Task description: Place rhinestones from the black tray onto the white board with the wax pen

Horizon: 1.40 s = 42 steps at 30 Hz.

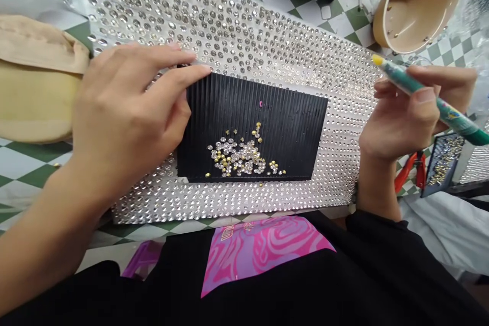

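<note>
The left hand (126, 112) pinches its grip on the top-left corner of a black ribbed rectangular tray (282, 122) lying on a rhinestone-studded sheet (237, 35), margin showing past every edge. Clear of its right edge, the right hand (408, 112) clamps a green yellow-tipped pen (431, 99).

Two hands show, the left hand (126, 112) and the right hand (405, 112). There is one pen (439, 104), one bowl (416, 5), one studded sheet (244, 35), one tan pad (34, 81) and one red tool (410, 168). Trays number two: a black tray (282, 117) and a small tray (443, 163). The loose stones (240, 155) form one heap, too many and too small to count.
</note>
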Tool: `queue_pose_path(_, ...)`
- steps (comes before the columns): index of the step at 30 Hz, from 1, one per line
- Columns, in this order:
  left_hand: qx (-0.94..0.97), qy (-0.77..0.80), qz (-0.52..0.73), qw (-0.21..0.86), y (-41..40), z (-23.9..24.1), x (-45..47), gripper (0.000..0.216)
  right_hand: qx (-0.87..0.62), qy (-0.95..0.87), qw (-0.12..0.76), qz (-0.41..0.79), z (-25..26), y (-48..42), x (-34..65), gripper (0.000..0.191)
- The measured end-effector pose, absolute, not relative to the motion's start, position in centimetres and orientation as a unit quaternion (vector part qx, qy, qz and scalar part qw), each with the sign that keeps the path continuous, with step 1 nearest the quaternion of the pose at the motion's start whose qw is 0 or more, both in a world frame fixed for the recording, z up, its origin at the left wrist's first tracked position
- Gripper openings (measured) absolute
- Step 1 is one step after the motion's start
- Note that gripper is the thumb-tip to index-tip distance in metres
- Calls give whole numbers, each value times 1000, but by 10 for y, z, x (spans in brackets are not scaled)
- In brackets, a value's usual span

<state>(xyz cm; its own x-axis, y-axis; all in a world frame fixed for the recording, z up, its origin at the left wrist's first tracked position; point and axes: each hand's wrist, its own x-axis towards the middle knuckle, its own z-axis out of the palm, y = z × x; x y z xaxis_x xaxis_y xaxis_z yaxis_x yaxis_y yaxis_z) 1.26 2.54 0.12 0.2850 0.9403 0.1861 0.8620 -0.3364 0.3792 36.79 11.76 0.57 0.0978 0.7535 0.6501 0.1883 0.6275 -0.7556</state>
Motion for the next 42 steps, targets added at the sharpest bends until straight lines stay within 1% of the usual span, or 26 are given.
queue_pose_path(3,798,562,193,102,26,2,13,48,-390,-662,618,164,4,114,366,19)
queue_pose_path(8,794,564,200,104,28,1,11,46,-388,-687,592,162,0,106,369,20)
queue_pose_path(14,794,566,197,103,26,1,12,48,-426,-696,560,144,4,100,364,26)
queue_pose_path(19,792,568,199,97,27,0,13,47,-414,-701,562,150,8,97,364,25)
queue_pose_path(25,794,569,193,93,27,1,11,48,-437,-701,540,160,8,91,366,22)
queue_pose_path(30,798,564,191,93,27,0,12,46,-452,-714,517,136,5,89,368,24)
queue_pose_path(35,801,560,192,91,27,0,13,45,-428,-737,496,165,-2,91,372,18)
queue_pose_path(38,797,565,190,97,27,0,12,47,-408,-741,501,182,-6,92,372,17)
queue_pose_path(42,798,563,191,95,27,-2,11,49,-412,-741,506,159,-9,94,374,19)
